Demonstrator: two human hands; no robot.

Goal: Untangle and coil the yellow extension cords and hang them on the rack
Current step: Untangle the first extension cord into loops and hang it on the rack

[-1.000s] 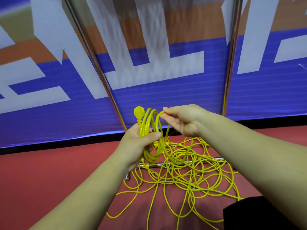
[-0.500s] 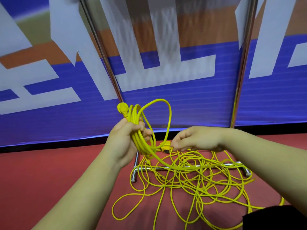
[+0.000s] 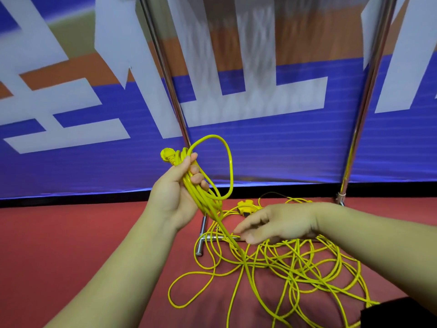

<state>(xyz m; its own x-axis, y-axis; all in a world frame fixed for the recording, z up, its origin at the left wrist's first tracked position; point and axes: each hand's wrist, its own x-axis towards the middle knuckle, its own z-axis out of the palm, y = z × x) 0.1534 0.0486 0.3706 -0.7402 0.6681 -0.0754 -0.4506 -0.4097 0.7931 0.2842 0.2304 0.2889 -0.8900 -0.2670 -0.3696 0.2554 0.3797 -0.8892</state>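
Cords (image 3: pixel 244 262) partly behind blurred right hand (image 3: pixel 279 223)

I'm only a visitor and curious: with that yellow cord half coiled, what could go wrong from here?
1. The big loop stands loose outside the coil in the left hand; it could slip free.
2. The strand from the coil runs into the tangled pile; pulling may tighten knots.
3. Cords lie across the rack's foot bar and may snag there.
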